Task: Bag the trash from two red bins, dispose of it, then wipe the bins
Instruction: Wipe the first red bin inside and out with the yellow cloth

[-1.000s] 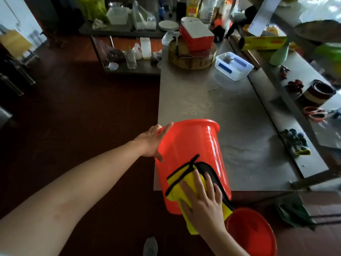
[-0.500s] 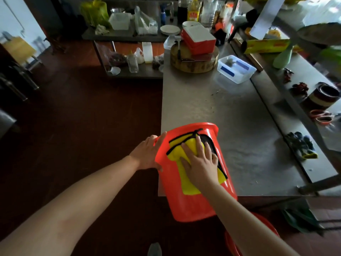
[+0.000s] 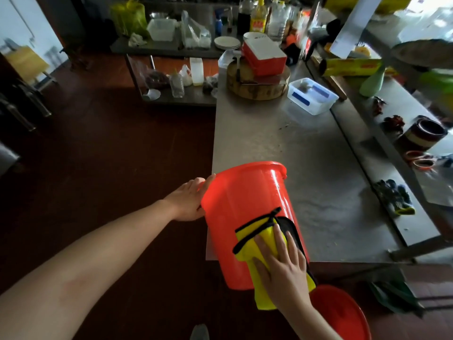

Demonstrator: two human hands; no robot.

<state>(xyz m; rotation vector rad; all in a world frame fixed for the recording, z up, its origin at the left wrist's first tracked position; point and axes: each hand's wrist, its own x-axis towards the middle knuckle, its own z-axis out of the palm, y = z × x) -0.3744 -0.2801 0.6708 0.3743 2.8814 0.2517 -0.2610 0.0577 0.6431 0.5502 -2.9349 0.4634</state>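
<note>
Two hands were on the tilted, shiny red bin (image 3: 245,204): left hand (image 3: 188,200) braced its side, grip spread; right hand (image 3: 284,271) pressed a yellow cloth (image 3: 255,244) flat, grip spread too.

A working kitchen: steel counter (image 3: 282,153), round chopping block (image 3: 257,87), oil bottle (image 3: 257,22), stacked plates (image 3: 226,42).

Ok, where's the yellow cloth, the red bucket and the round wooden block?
yellow cloth (image 3: 246,250), head view, its bare left part.
red bucket (image 3: 245,192), head view, its outer wall.
round wooden block (image 3: 257,90), head view, its front side.
</note>
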